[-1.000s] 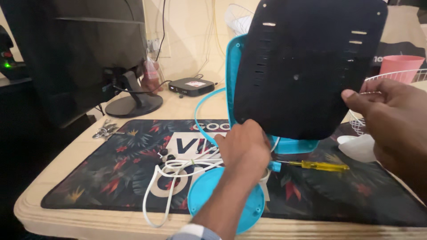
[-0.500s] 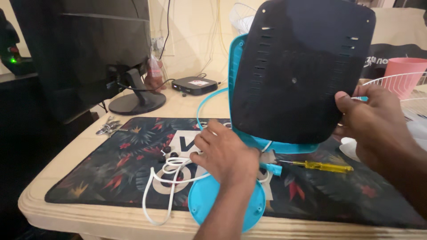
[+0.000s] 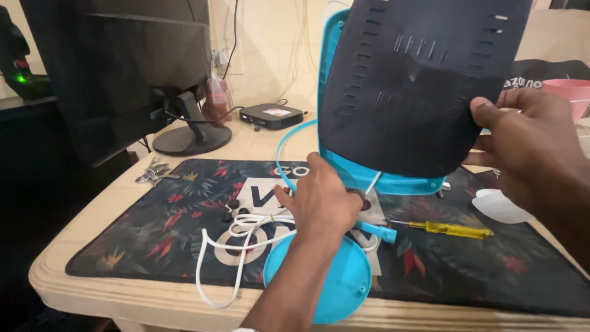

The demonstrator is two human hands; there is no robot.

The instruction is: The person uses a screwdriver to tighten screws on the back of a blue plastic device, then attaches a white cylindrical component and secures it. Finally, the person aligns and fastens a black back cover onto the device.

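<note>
A large black slotted panel (image 3: 412,80) on a turquoise fan housing (image 3: 369,178) stands tilted above the patterned desk mat (image 3: 172,227). My right hand (image 3: 522,144) grips the panel's right lower edge. My left hand (image 3: 322,200) rests at the housing's lower left, fingers curled by the stem above the round turquoise base (image 3: 335,283). A white power cord (image 3: 233,246) loops on the mat left of that hand. Small black screws (image 3: 232,209) lie near the cord.
A yellow-handled screwdriver (image 3: 452,229) lies on the mat to the right. A dark monitor (image 3: 135,67) on a stand, a small black box (image 3: 271,115), keys (image 3: 150,172), a white fan blade (image 3: 501,206) and a pink container (image 3: 568,92) surround the mat.
The view has moved closer. My left hand has shifted up from the base toward the housing's lower edge, and my right hand has slid higher on the panel's right edge.
</note>
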